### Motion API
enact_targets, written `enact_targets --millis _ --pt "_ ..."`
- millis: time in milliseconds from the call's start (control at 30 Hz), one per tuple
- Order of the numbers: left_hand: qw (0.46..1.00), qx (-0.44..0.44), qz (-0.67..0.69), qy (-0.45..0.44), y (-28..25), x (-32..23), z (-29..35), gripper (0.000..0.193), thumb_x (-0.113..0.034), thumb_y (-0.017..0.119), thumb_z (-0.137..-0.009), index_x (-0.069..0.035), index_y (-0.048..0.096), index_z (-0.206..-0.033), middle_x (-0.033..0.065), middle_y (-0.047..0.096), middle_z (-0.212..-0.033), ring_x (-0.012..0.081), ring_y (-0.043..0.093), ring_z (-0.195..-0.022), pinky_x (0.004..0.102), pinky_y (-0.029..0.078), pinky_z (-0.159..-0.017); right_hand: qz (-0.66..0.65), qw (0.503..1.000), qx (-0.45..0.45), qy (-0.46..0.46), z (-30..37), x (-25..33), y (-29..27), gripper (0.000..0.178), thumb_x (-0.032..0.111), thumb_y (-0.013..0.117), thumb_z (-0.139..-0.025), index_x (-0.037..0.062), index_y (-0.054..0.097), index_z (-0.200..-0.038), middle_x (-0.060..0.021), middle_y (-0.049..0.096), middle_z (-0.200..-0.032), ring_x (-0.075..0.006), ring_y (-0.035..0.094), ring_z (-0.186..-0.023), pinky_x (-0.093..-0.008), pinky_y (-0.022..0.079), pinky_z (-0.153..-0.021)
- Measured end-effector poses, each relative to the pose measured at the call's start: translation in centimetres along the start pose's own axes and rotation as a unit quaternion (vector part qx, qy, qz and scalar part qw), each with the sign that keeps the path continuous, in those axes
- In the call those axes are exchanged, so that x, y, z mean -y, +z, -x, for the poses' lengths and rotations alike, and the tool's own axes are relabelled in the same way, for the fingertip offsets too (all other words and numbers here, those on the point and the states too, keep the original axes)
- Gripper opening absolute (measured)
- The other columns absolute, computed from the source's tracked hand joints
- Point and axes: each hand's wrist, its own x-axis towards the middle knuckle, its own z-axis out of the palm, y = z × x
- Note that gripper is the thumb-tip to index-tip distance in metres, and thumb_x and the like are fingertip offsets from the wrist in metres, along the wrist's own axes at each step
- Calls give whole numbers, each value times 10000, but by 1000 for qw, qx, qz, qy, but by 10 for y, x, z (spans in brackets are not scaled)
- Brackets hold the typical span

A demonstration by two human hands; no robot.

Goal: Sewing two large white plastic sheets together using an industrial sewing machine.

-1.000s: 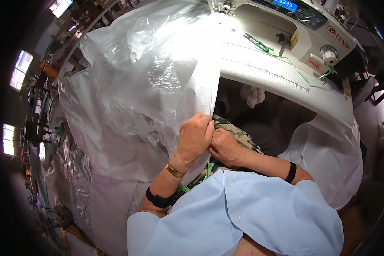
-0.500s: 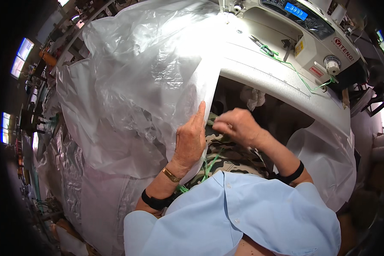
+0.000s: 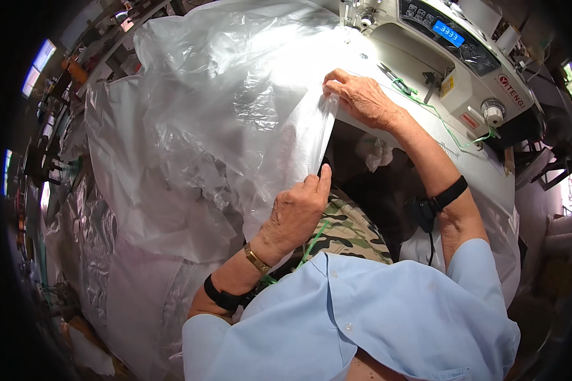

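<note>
**Hands Spaced Along the Folded Edge of the Plastic Sheet**

Both hands are working well apart on one thing: the clear plastic sheet (image 3: 190,127), which is lying heaped to the left and far left of the person and spilling down toward the floor.

Starting at the left, the bulk of the sheet is resting in loose folds on the machine table (image 3: 426,136). Its right-hand border, a folded edge (image 3: 327,130), is running as a narrow strip from near to far, tilting slightly rightward as it goes.

The left hand (image 3: 297,213) is gripping the near end of that edge, thumb up and fingers curled around the film; it is clamped on the plastic. The right hand (image 3: 361,96) is pressing the far end of the same edge flat against the table, fingers spread, palm down. Whether it is pinching the film or only holding it down cannot be told.

The long axis of the edge is therefore lying between the two hands. The right hand is the nearer one to the sewing machine (image 3: 451,57), which is standing farther right and far, its needle end (image 3: 362,16) just beyond the fingertips.
</note>
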Motion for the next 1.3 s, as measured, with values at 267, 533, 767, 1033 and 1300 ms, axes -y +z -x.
enact_targets --millis 267,533,767,1033,1300 --pt "1000 -18 7 -6 6 8 4 603 43 583 -798 69 496 -1394 127 565 -839 211 635 -658 318 518 -551 -33 999 18 5 -2 -2 -3 229 16 591 -849 128 616 -1047 -55 600 -1169 -293 667 -942 -414 539 -799" --pt "1000 -16 -22 -5 4 8 5 578 29 597 -801 67 518 -1372 115 557 -818 197 634 -655 310 517 -540 -87 995 35 -40 -6 3 -4 160 -7 579 -829 94 578 -953 -44 598 -1153 -284 671 -881 -413 540 -731" --pt "999 -35 -29 -1 4 12 6 571 22 597 -787 116 518 -1345 108 550 -836 167 635 -661 269 544 -542 -54 996 22 -68 -10 1 -2 187 1 596 -810 85 487 -937 -62 566 -1079 -303 626 -774 -430 505 -637" --pt "994 -12 77 -80 15 19 10 596 59 559 -804 94 472 -1392 167 568 -887 305 643 -683 388 525 -606 -59 997 13 -52 -11 -2 7 177 36 635 -830 99 555 -974 -56 583 -1096 -285 637 -780 -412 514 -650" --pt "986 26 137 -92 28 33 -3 433 2 563 -840 -10 589 -1272 167 579 -944 365 637 -734 430 513 -642 46 989 -113 78 -9 -17 24 199 205 718 -844 102 657 -1004 -76 634 -1106 -264 599 -1034 -417 449 -912"
